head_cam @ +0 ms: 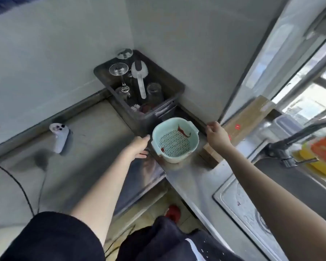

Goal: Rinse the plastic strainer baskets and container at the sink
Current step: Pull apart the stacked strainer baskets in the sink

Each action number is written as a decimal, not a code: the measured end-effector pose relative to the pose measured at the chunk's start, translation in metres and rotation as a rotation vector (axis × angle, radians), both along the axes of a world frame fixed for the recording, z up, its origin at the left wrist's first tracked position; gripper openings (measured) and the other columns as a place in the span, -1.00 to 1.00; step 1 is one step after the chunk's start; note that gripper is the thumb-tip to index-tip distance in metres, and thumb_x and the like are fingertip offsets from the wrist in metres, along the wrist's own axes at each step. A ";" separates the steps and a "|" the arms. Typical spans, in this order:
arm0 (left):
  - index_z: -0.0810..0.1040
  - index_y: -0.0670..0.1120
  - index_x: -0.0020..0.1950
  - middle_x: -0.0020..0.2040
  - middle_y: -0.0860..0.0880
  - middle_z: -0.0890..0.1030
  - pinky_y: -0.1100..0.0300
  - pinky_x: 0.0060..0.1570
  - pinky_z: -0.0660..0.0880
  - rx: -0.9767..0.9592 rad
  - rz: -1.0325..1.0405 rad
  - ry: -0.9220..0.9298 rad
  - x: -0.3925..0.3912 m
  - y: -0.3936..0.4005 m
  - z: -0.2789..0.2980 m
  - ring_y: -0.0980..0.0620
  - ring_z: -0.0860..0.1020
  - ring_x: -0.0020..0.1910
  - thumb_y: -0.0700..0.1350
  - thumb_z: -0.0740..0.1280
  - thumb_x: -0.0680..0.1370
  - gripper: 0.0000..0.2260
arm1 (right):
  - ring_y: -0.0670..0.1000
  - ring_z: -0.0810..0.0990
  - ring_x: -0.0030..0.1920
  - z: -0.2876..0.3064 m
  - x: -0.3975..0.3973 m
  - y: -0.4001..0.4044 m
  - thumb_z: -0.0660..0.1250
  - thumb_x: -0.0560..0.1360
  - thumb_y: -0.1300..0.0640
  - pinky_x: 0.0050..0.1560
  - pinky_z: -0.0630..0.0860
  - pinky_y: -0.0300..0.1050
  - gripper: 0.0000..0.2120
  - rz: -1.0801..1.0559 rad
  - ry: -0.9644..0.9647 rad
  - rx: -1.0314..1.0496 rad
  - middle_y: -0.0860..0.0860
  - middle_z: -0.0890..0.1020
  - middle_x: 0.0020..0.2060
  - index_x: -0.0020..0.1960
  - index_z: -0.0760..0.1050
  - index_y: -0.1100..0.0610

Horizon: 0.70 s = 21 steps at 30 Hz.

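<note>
Pale green strainer basket [175, 140] nested in a matching container, upright on the steel bench [194, 178] at centre frame, just in front of a dark dish bin [139, 117] holding upturned glasses. Left hand [137, 147] just left of the basket, fingers relaxed and loosely spread, gripping nothing; right hand [216, 135] just right of it, fingers loosely curled, empty. Sink [239, 204] at lower right, faucet [297, 136] at right edge.
</note>
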State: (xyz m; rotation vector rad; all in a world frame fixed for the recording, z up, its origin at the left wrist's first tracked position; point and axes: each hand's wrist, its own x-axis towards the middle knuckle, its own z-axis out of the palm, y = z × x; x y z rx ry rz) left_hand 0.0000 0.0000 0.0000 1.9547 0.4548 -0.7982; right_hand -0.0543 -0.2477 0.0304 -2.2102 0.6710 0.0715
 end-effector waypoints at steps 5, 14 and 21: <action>0.41 -0.16 0.31 0.01 -0.17 0.58 0.01 0.11 0.52 -0.156 -0.169 0.239 0.017 0.000 0.004 -0.17 0.58 0.06 0.17 0.10 0.62 -0.54 | 0.20 0.51 0.16 -0.019 0.029 0.008 0.06 0.62 0.13 -0.03 0.34 -0.13 -0.67 0.047 0.123 -0.050 0.21 0.56 0.18 0.29 0.44 0.21; 0.45 -0.11 0.11 -0.06 -0.19 0.62 -0.05 0.09 0.56 -0.282 -0.136 0.164 0.035 0.008 -0.014 -0.12 0.64 -0.12 0.04 0.20 0.62 -0.77 | 0.07 0.47 -0.04 -0.033 0.050 0.016 0.10 0.62 0.09 -0.11 0.30 -0.16 -0.68 0.059 0.214 -0.003 0.17 0.58 0.11 0.28 0.43 0.21; 0.37 -0.05 -0.08 -0.15 -0.12 0.55 0.00 -0.04 0.57 -0.287 -0.104 0.117 0.034 0.002 -0.013 -0.07 0.58 -0.23 0.03 0.13 0.64 -0.81 | 0.08 0.50 -0.08 -0.033 0.053 0.020 0.11 0.61 0.12 -0.17 0.30 -0.19 -0.73 0.084 0.250 -0.058 0.13 0.58 0.00 0.20 0.46 0.21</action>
